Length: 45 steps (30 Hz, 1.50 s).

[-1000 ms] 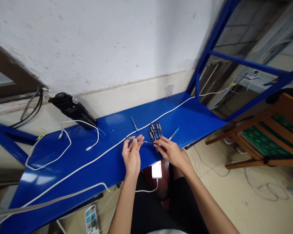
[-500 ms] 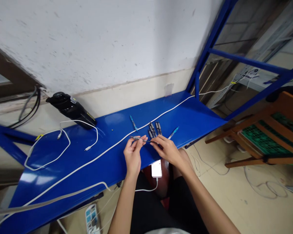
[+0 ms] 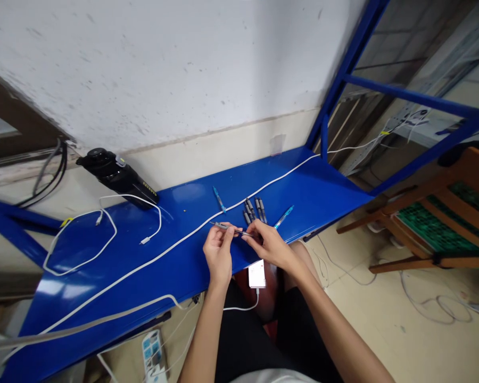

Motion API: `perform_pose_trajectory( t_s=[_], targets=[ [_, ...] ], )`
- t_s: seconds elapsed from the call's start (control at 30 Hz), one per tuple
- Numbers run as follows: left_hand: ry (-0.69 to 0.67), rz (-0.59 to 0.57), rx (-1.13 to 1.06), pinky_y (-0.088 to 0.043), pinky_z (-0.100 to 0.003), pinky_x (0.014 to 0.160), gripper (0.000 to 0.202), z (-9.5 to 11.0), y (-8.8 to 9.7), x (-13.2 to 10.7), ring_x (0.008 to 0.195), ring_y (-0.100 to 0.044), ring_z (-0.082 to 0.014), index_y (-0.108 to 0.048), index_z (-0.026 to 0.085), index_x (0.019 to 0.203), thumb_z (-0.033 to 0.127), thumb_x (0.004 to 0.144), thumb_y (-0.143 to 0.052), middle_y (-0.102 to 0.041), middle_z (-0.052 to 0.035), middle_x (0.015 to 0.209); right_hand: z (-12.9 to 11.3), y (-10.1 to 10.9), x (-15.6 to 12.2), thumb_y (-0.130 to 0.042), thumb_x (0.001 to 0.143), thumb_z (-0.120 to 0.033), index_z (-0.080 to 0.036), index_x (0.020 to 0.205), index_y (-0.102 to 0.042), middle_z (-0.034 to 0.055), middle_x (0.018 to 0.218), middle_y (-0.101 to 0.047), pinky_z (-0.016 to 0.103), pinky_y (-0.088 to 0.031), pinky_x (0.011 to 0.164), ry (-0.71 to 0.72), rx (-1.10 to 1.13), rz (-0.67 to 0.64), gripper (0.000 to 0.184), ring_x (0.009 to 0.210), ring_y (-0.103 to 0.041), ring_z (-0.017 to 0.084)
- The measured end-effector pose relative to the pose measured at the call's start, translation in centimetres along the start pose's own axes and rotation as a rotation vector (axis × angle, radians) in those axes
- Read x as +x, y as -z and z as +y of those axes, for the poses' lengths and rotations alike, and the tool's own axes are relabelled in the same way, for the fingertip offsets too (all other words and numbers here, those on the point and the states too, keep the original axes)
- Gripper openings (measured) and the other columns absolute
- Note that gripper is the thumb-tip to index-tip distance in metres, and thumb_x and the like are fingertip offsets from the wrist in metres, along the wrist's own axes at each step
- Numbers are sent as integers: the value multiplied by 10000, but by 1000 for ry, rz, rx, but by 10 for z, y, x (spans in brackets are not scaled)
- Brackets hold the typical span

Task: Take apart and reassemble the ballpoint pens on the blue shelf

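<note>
My left hand (image 3: 217,254) is closed, pinching the grey grip section of a pen (image 3: 222,226) between thumb and fingers, its tip pointing left. My right hand (image 3: 270,244) is closed on the other end of the thin rod, which looks like a pen refill (image 3: 244,233) and runs into the pen part. How far it goes in is hidden by the fingers. Just beyond my right hand lie several grey-and-black pens (image 3: 260,209) side by side. One blue pen (image 3: 284,217) rests to their right, another blue pen (image 3: 219,199) to their left.
A white cable (image 3: 171,248) crosses the blue table (image 3: 175,207) lengthwise. At the left stand a black bottle (image 3: 123,178) and a looped white charging cable (image 3: 114,229). A lit white device (image 3: 257,274) sits by my lap. A power strip (image 3: 154,354) and wooden chair (image 3: 435,213) are lower.
My right hand has come slightly closer to my left, and a thicker, darker part shows between them where a thin rod was. The view has shifted slightly.
</note>
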<state>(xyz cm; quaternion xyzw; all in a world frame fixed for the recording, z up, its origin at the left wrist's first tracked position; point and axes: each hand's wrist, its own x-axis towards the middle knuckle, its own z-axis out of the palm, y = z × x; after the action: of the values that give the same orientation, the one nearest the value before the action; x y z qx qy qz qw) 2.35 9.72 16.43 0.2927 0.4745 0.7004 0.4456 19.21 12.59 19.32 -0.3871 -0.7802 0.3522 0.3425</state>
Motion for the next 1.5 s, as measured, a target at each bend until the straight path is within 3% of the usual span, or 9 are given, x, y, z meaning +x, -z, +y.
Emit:
perform_pose_trajectory(
  t_s=[0.13,0.33,0.53,0.9,1.1,1.3,1.5],
  targets=[
    [-25,110,-95,-612,-292,919,356,1,0,2,913,-789,-169,-728,188,1086,416,881,-908,-794,-32,957,3,8,-3,-629,1105,-359,-233,1050,-625,20,924,-687,289,-478,733,25,-26,26,138,786,-622,177],
    [32,20,-65,-617,-311,926,386,3,-2,0,926,-802,-189,-747,173,1117,398,861,-930,-816,-61,996,4,12,-3,-594,1133,-367,-241,1129,-669,58,1042,-731,325,-522,851,108,-34,43,147,916,-679,209],
    [-7,126,-105,-614,-300,907,375,4,-2,-1,926,-806,-187,-746,177,1088,397,852,-938,-824,-54,990,2,7,-2,-591,1135,-373,-249,1142,-688,64,1078,-750,340,-538,890,94,-20,40,158,955,-699,214],
    [31,17,-42,-623,-355,952,378,6,-3,-5,983,-823,-237,-753,181,1119,385,858,-935,-839,-85,1044,5,-1,-5,-595,1125,-409,-249,1132,-694,56,1021,-757,348,-557,866,16,43,94,188,926,-706,220],
    [-69,148,-70,-627,-328,952,320,4,-2,-7,996,-822,-216,-755,182,1119,350,894,-907,-838,-72,1061,6,-3,-3,-589,1129,-391,-248,1142,-694,62,1025,-751,352,-554,858,36,22,95,177,921,-703,219],
    [46,-10,-2,-643,-382,968,387,2,-3,-7,1012,-830,-262,-778,181,1147,368,848,-940,-851,-105,1087,10,-7,-3,-592,1127,-393,-257,1143,-692,69,1073,-761,367,-567,904,77,29,98,169,979,-722,234],
    [59,-62,52,-649,-390,981,357,4,-3,-7,1064,-823,-282,-821,183,1118,377,842,-940,-852,-121,1131,7,-11,-3,-615,1109,-371,-251,1124,-644,53,1025,-739,336,-552,822,24,95,82,125,895,-703,212]
  ],
)
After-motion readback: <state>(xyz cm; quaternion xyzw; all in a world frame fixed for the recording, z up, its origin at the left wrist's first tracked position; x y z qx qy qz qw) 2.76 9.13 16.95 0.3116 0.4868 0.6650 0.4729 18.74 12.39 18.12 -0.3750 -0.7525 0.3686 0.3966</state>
